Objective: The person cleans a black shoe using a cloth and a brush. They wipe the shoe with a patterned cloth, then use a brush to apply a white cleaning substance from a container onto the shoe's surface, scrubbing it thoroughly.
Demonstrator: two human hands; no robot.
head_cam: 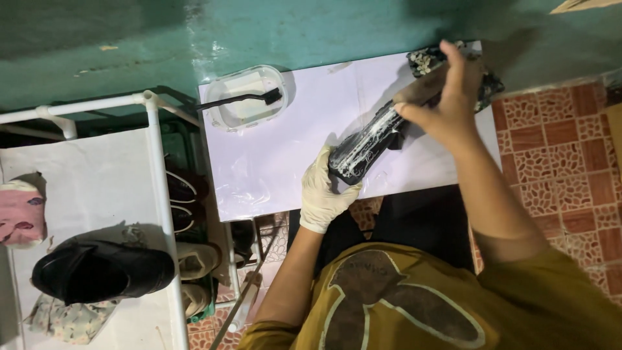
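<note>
My left hand (322,189), in a white glove, grips the lower end of a black shoe (367,144) whose sole is smeared with white foam. The shoe lies tilted over a white board (272,155). My right hand (447,97), bare, presses a brown brush (422,85) against the shoe's upper end. Most of the brush is hidden under my fingers.
A clear plastic tub (248,98) with whitish liquid stands at the board's far left corner, a black toothbrush (240,99) resting across it. A white shoe rack (155,162) at left holds a black shoe (100,269), a pink item (21,212) and sandals (188,194). Red tiled floor (570,149) lies at right.
</note>
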